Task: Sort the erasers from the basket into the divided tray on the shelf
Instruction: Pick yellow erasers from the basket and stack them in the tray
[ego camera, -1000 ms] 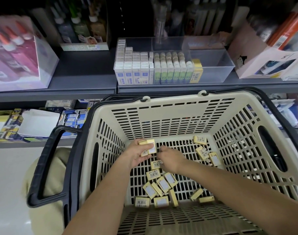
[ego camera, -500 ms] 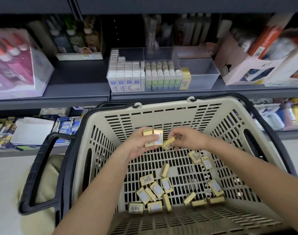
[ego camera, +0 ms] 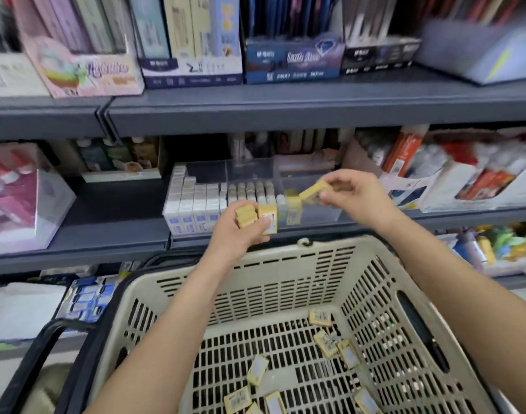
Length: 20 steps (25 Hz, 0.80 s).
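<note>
My left hand [ego camera: 241, 236] gripped a small stack of erasers [ego camera: 254, 218]. My right hand [ego camera: 356, 195] pinched one eraser [ego camera: 314, 189] by its long sides above the divided tray [ego camera: 321, 215]. They seemed light and firm, easy to pinch. Loose erasers [ego camera: 327, 343] lay in the basket [ego camera: 285, 273].

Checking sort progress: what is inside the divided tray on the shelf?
White erasers fill its left part, pale green ones the middle, a yellow eraser next. The right hand hides part of the right compartment.
</note>
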Tool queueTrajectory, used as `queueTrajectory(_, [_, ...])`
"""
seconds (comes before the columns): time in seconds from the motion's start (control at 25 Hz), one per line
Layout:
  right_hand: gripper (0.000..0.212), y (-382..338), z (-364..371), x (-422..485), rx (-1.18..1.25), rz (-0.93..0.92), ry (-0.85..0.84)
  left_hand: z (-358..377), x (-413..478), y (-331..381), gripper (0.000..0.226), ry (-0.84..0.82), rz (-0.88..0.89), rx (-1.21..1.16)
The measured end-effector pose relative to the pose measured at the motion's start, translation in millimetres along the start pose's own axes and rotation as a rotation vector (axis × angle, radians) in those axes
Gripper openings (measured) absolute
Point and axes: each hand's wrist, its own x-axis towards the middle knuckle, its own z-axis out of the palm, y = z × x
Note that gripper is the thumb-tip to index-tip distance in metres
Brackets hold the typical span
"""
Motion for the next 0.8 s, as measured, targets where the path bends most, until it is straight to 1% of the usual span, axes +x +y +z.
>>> queueTrajectory(0.04, [0.013,1,-1,15,-0.079,0.015,0.068,1,6,-1,0.025,0.036,0.033,0.056])
queueTrajectory(0.12, [0.019,7,2,38,-0.354,0.02,0.135,1,12,-8,0.025,0.061,0.039,0.128])
queueTrajectory(0.16, [0.021,10,6,47,-0.455,-0.01,0.127,1,14,-12,0.025,0.06,0.024,0.136])
queueTrajectory(0.2, [0.022,12,11,54,-0.496,-0.05,0.098,0,14,-17,0.026,0.059,0.01,0.132])
queueTrajectory(0.28, [0.023,16,23,64,-0.526,-0.102,0.021,-2,17,-22,0.027,0.061,-0.013,0.098])
queueTrajectory(0.32, [0.023,18,28,68,-0.54,-0.099,-0.015,-3,18,-24,0.027,0.061,-0.023,0.077])
queueTrajectory(0.52, [0.018,28,48,79,-0.592,0.047,-0.205,-4,23,-29,0.025,0.053,-0.066,0.049])
queueTrajectory(0.68, [0.021,28,46,79,-0.659,0.041,-0.289,-4,23,-29,0.026,0.049,-0.087,0.05])
queueTrajectory(0.72, [0.023,24,45,77,-0.684,0.026,-0.292,-4,23,-28,0.026,0.047,-0.095,0.053])
queueTrajectory(0.76, [0.024,19,44,73,-0.7,-0.005,-0.246,-4,23,-28,0.026,0.048,-0.101,0.055])
queueTrajectory(0.8, [0.023,15,44,67,-0.69,-0.066,-0.157,-3,23,-27,0.026,0.049,-0.104,0.058])
